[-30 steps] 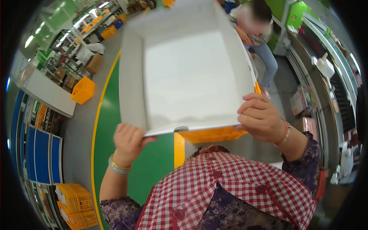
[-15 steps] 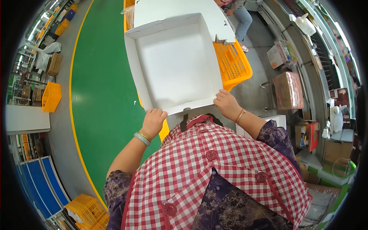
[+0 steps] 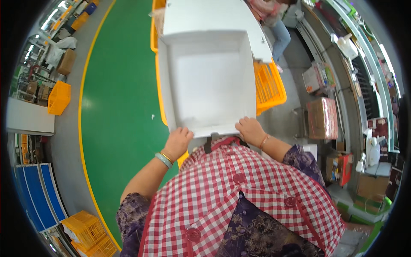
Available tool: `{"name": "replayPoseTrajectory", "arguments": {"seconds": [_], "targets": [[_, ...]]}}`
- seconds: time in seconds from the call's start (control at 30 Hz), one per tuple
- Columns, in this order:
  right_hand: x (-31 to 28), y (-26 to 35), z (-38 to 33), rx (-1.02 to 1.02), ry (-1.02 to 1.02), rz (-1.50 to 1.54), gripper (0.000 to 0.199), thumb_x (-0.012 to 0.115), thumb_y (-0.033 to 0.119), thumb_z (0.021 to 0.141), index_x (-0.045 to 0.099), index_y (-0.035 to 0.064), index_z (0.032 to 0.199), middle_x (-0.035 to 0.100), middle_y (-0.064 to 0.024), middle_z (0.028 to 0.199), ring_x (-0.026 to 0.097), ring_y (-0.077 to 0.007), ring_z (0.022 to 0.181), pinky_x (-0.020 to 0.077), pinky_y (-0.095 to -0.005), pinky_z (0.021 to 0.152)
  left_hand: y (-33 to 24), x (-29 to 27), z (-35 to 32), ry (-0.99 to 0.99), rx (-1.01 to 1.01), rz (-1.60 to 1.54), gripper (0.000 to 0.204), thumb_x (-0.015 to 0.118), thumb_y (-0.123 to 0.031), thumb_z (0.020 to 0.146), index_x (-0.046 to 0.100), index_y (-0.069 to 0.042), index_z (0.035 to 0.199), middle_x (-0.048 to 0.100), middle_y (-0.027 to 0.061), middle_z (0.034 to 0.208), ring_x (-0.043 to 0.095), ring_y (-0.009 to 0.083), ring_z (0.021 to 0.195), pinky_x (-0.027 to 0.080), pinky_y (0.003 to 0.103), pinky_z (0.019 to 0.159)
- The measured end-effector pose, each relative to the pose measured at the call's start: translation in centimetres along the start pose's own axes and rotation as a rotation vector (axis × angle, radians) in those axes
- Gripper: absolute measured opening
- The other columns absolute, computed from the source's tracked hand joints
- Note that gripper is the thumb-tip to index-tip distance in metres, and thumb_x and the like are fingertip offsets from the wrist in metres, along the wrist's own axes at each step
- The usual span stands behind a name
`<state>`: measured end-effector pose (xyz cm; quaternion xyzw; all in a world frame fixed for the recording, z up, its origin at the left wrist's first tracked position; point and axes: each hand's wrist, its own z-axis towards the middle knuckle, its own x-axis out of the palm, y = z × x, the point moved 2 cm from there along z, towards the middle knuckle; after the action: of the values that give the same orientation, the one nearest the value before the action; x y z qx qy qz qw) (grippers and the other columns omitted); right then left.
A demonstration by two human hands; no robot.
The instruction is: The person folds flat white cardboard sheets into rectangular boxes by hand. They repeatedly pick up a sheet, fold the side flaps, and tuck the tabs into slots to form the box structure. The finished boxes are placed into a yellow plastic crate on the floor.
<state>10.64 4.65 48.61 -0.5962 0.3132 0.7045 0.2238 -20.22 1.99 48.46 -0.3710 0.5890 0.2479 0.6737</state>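
Here two hands, left hand (image 3: 179,140) and right hand (image 3: 250,129), fingers clamped, grip one white box (image 3: 205,81).

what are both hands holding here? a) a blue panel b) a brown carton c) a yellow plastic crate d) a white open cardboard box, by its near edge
d: the left hand and right hand each have a grip on the near edge of the white open cardboard box.

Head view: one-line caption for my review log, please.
Both hands, left hand and right hand, grip the near edge of an open white box above orange crates beside a green floor.
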Motion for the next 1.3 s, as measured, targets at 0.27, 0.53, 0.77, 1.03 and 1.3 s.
{"name": "replayPoseTrajectory", "arguments": {"seconds": [0.27, 0.53, 0.77, 1.03, 1.3], "targets": [[0.9, -1.6, 0.8, 0.088, -0.128, 0.074, 0.024, 0.07, 0.026, 0.067, 0.057, 0.0085, 0.077, 0.056, -0.009, 0.07, 0.057, -0.029, 0.07, 0.0459, -0.0423, 0.062, 0.8, 0.6, 1.0, -0.053, 0.031, -0.016, 0.017, 0.053, -0.005, 0.076, 0.053, -0.007, 0.093, 0.052, 0.0112, 0.087, 0.055, 0.0296, 0.084, 0.048, 0.041, 0.07], [-1.2, -3.9, -0.1, -0.082, 0.004, 0.228, 0.034, 0.067, 0.038, 0.08, 0.057, 0.0083, 0.067, 0.057, -0.0084, 0.069, 0.056, -0.0279, 0.071, 0.0459, -0.0388, 0.064, 1.2, 1.4, 1.0, -0.053, 0.016, -0.002, 0.012, 0.053, -0.006, 0.078, 0.053, -0.006, 0.09, 0.053, 0.0117, 0.086, 0.055, 0.03, 0.084, 0.048, 0.041, 0.069], [-1.6, -3.6, -0.5, -0.203, -0.129, 0.094, 0.028, 0.071, 0.03, 0.077, 0.057, 0.0086, 0.064, 0.056, -0.006, 0.065, 0.054, -0.0249, 0.07, 0.046, -0.0352, 0.066, 1.5, 1.7, 2.4, -0.016, -0.09, -0.039, 0.016, 0.059, -0.012, 0.077, 0.054, -0.006, 0.091, 0.057, 0.0113, 0.086, 0.059, 0.0293, 0.083, 0.048, 0.042, 0.07], [-1.8, -3.2, -0.5, -0.207, -0.144, 0.08, 0.029, 0.072, 0.029, 0.076, 0.055, 0.0095, 0.062, 0.054, -0.006, 0.064, 0.054, -0.0248, 0.068, 0.0455, -0.0357, 0.063, 1.1, 1.2, 2.2, -0.012, -0.151, -0.064, 0.023, 0.067, -0.015, 0.071, 0.056, -0.007, 0.089, 0.06, 0.0097, 0.087, 0.06, 0.0281, 0.085, 0.05, 0.042, 0.069], [-1.7, -3.0, -0.6, -0.189, -0.177, 0.079, 0.027, 0.072, 0.027, 0.075, 0.054, 0.0097, 0.064, 0.054, -0.0054, 0.065, 0.053, -0.0247, 0.068, 0.0452, -0.0359, 0.062, 1.6, 0.6, 3.1, 0.115, -0.196, -0.102, 0.02, 0.063, -0.015, 0.073, 0.058, -0.008, 0.09, 0.063, 0.01, 0.087, 0.062, 0.029, 0.086, 0.05, 0.043, 0.07]]}}
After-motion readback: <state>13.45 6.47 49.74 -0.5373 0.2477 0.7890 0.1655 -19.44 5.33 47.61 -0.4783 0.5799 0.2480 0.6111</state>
